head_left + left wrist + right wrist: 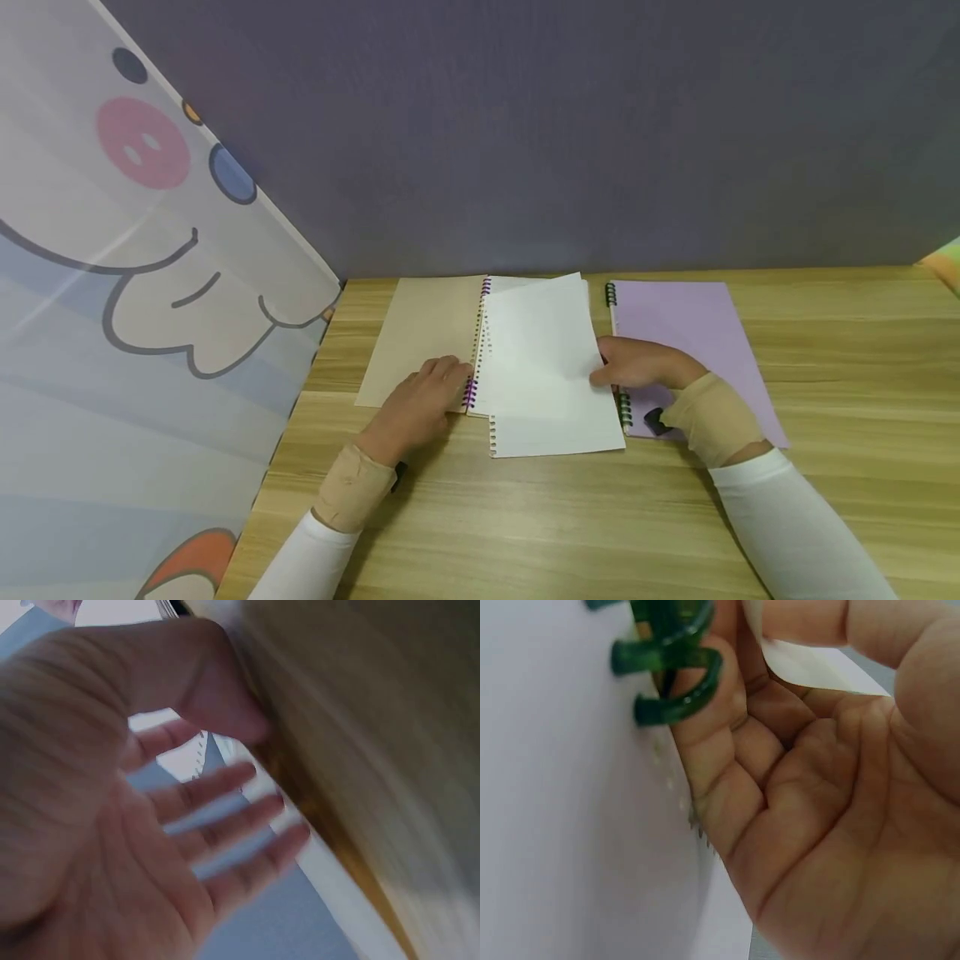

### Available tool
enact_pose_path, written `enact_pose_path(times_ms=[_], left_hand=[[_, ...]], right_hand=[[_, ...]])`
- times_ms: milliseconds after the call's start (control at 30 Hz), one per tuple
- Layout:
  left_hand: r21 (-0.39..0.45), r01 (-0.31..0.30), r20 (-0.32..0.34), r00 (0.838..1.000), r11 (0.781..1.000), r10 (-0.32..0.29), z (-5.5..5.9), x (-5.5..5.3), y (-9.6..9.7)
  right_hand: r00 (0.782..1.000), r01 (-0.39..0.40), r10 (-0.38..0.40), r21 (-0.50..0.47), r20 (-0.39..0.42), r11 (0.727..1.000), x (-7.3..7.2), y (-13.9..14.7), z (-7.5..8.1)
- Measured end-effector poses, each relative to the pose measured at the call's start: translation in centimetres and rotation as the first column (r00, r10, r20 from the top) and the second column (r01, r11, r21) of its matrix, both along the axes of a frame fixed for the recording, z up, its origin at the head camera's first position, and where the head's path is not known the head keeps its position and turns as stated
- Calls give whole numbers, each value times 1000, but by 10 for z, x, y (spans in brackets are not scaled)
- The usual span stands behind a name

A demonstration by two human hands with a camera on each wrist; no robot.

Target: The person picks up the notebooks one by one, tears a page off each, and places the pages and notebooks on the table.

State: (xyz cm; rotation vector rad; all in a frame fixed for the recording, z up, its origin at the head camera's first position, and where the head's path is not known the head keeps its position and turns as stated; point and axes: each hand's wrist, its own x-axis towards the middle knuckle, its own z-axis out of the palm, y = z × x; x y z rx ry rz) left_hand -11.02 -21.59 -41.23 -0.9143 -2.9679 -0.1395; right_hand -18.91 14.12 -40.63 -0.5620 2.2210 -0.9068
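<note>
An open notebook [420,325] with a purple coil [470,392] lies on the table, its beige side at left and white pages at right. Over those pages, slightly askew, is a loose white sheet [547,392] with punched holes down its left edge. My right hand [645,364] pinches the sheet's right edge between thumb and curled fingers; the right wrist view shows the paper [817,667] under the thumb. By the lower coil, my left hand [420,404] rests on the beige side. Its fingers [232,817] look straight and spread in the left wrist view.
A lilac notebook [697,333] with a green coil [625,412] lies under and beside the right forearm. The wooden table [540,525] meets a dark grey wall [570,142] behind. A cartoon-printed cloth [112,433] borders it on the left.
</note>
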Motion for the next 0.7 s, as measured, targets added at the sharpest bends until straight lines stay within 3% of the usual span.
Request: enact_pose_path(times_ms=[200, 467, 567, 700], left_hand=[[-111, -127, -120, 986, 986, 114, 3, 2, -9], [-156, -257, -133, 962, 954, 238, 16, 2, -29], [-116, -285, -232, 939, 952, 253, 23, -1, -38], [-8, -303, -361, 890, 953, 280, 34, -6, -49]], right_hand=[[1000, -14, 14, -16, 11, 1000, 0, 0, 1], [1000, -18, 19, -40, 19, 999, 1, -1, 2], [1000, -14, 15, -39, 26, 999, 0, -1, 1], [1000, 2, -2, -15, 28, 1000, -1, 1, 1]])
